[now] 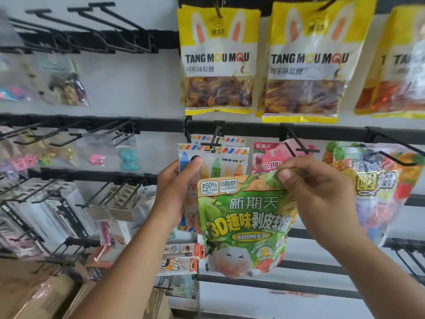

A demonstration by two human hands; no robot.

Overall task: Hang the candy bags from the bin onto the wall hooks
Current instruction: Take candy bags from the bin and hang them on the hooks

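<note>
Green candy bag (246, 226) dangles just right of the crayon-print bags (220, 162), top edge pinched in my right grip (322, 194); left grip (174, 192) clasps those bags. Looks light, floppy: hold the top.

A plain white painted wall (138, 88) is filling the view and taking soft, even light with no hard shadows. Long black metal horizontal rails (161, 125) are running across it in stacked rows, and more of them are crossing the wall at the lower right. On the left, blurred clear plastic packets of small coloured trinkets (66, 88) are hanging in front of the wall. Below those, flat grey-and-black boxed goods (57, 215) are crowding together in rows. Brown cardboard cartons (41, 295) are sitting in the bottom left corner, under the display.
</note>
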